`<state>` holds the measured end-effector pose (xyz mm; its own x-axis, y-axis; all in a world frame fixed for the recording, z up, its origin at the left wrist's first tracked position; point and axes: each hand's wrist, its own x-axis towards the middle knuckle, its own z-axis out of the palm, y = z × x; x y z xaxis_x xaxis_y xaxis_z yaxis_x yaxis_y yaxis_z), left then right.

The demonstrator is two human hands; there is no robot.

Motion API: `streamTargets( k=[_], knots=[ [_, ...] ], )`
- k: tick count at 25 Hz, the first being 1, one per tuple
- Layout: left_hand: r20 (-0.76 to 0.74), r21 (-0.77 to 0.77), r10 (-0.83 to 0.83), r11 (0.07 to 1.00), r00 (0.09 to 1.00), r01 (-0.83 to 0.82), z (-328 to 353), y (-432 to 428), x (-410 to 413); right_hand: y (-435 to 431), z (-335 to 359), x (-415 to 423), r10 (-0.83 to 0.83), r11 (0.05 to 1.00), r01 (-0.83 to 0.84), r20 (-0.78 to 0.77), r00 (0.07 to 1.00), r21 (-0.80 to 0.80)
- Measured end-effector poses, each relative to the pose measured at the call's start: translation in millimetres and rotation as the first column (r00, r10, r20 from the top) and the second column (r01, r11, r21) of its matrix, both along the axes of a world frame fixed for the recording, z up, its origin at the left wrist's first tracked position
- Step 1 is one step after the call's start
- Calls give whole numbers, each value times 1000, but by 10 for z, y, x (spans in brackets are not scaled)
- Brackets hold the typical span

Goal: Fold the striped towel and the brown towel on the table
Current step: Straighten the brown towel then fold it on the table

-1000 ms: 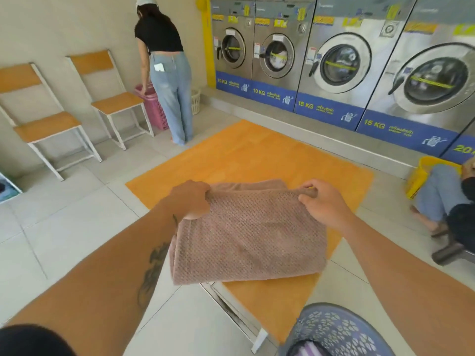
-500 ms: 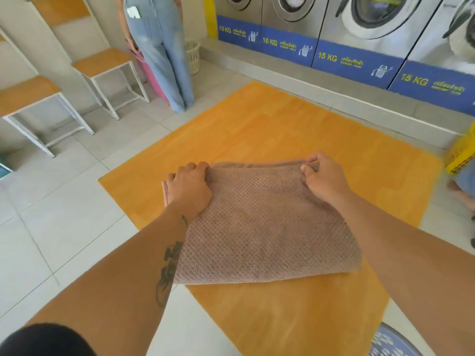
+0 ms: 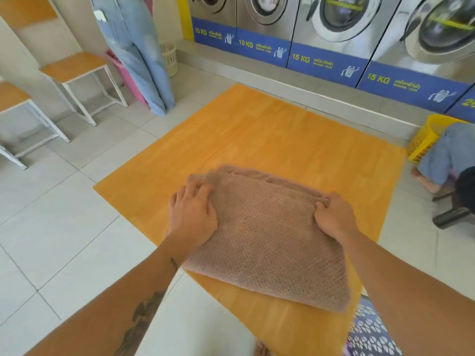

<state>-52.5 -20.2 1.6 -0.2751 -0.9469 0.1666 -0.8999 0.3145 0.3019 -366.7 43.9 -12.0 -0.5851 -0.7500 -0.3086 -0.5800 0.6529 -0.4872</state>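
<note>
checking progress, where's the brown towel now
Head view, centre: the brown towel lies folded on the near half of the orange table, far corners held by left hand and right hand.

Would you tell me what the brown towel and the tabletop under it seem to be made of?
Brown towel: soft, matte cloth, going by its dotted waffle weave and fuzzy edges. Table: probably wood or wood-look laminate, smooth orange finish with faint plank seams.

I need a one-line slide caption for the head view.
Left hand and right hand hold the far corners of the folded brown towel on the table.
</note>
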Motion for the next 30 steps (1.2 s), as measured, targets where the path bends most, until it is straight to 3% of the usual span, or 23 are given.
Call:
streamTargets(
  k=[2, 4, 7, 9, 10, 11, 13, 15, 17, 19, 22, 25, 30],
  knots=[
    [39, 115, 79, 990, 996, -83, 39, 478, -37, 416, 39, 101, -215, 975, 215, 6, 977, 59],
    [99, 282, 127, 948, 987, -151, 18, 780, -113, 798, 111, 207, -259, 951, 250, 26, 965, 183],
    [136, 427, -155, 900, 978, 84, -79, 626, -124, 1324, 413, 436, -282, 870, 183, 160, 946, 458],
    [123, 416, -378, 859, 918, 298, -115, 342, -41, 1502, 524, 527, -189, 793, 86, 109, 976, 603],
    [105, 369, -399, 866, 911, 337, -110, 261, 2, 1538, 515, 556, -97, 794, 59, 30, 995, 605],
    [62, 312, -352, 896, 934, 317, -90, 252, 37, 1539, 486, 601, -50, 851, 48, -10, 999, 522],
    [-79, 276, -122, 951, 989, 139, -33, 428, 101, 1475, 421, 756, -105, 959, 56, 164, 981, 277],
    [-173, 409, 82, 913, 981, -4, -21, 726, 188, 1371, 351, 940, -190, 978, 149, 318, 929, 148],
    [-213, 570, 180, 822, 960, -27, -66, 969, 306, 1334, 323, 1157, -249, 968, 223, 433, 866, 111],
    [-301, 656, 241, 755, 923, 17, -84, 1042, 357, 1329, 331, 1332, -285, 956, 268, 585, 759, 118],
    [-508, 706, 312, 685, 803, 180, 18, 974, 395, 1385, 378, 1515, -211, 975, 191, 760, 614, 117],
    [-529, 730, 227, 613, 818, 302, 87, 887, 456, 1575, 337, 1600, -215, 966, 247, 772, 599, 77],
    [-552, 791, 128, 394, 824, 468, 275, 1117, 2, 2241, 322, 1358, -293, 901, 434, 709, 642, -21]
  ],
)
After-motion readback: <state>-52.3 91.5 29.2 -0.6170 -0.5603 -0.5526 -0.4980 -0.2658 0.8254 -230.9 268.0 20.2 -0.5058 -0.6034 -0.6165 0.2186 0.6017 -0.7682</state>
